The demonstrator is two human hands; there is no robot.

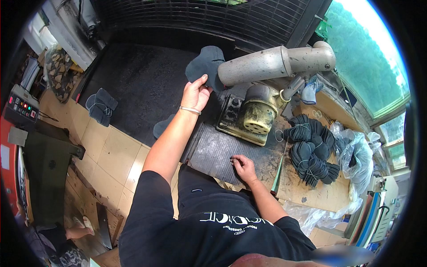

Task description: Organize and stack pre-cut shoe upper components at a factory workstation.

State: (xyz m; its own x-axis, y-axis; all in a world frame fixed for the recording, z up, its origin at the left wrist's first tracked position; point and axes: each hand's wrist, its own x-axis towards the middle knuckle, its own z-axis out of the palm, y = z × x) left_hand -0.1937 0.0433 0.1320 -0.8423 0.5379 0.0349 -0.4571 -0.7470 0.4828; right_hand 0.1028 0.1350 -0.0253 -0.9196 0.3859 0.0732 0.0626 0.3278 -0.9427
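Note:
My left hand (195,94) reaches forward and grips a dark grey shoe-sole-shaped piece (206,66), holding it against the end of a long metal cylinder (255,66) of a worn machine (251,113). My right hand (243,165) rests with its fingers curled on a ribbed dark mat (222,151) in front of the machine; whether it pinches anything small is unclear. A bracelet circles my left wrist.
Bundles of dark sole pieces tied with cord (311,149) lie on a board at the right, beside clear plastic bags (358,155). A pair of dark slippers (101,107) sits on the tiled floor. A control box with coloured buttons (21,107) stands at the left.

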